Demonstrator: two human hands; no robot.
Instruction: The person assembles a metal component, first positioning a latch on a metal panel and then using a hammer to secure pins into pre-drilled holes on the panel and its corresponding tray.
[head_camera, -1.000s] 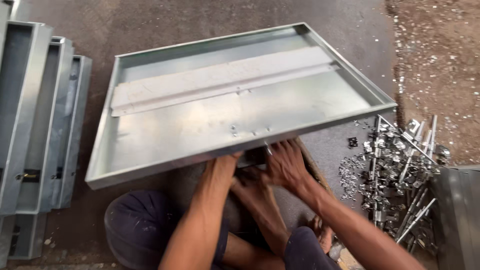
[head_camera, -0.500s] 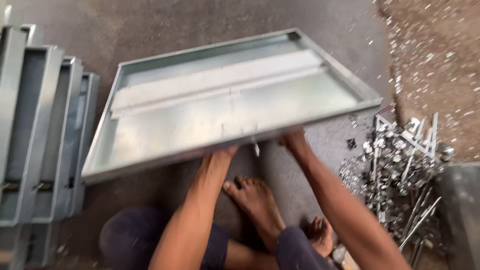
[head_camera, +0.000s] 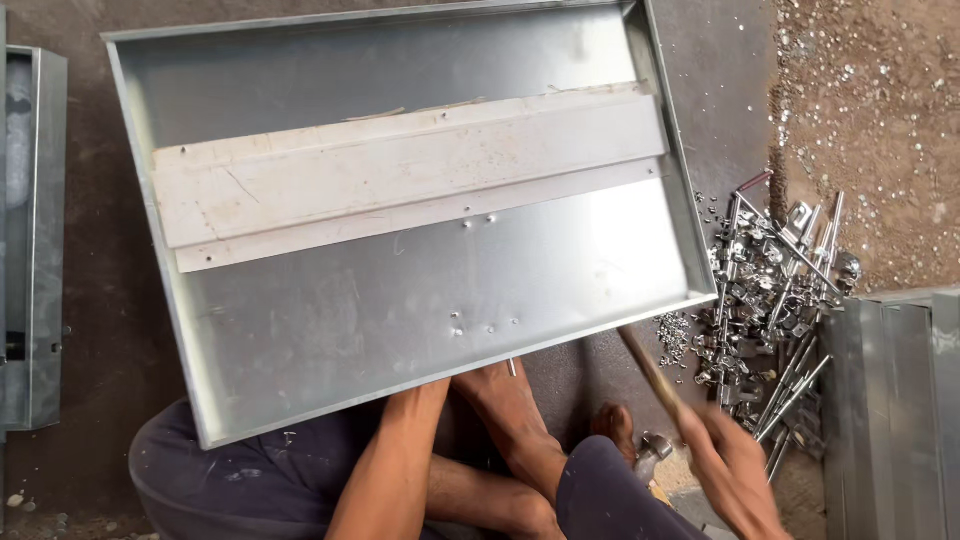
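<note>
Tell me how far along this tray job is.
Done: a strip lies across the tray, and fastener heads show along it. In hand: the right hand grips a wooden handle by the tray's near edge, and the left arm reaches under it. Probably left: a pile of loose hardware lies alongside.

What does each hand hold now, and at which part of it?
The right hand grips a hammer low on its wooden handle. The left hand is hidden under the near edge of the metal tray; its hold cannot be told.

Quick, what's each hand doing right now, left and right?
Left hand: hidden under the metal tray; open or closed cannot be told.
Right hand: closed around a wooden-handled hammer.
</note>
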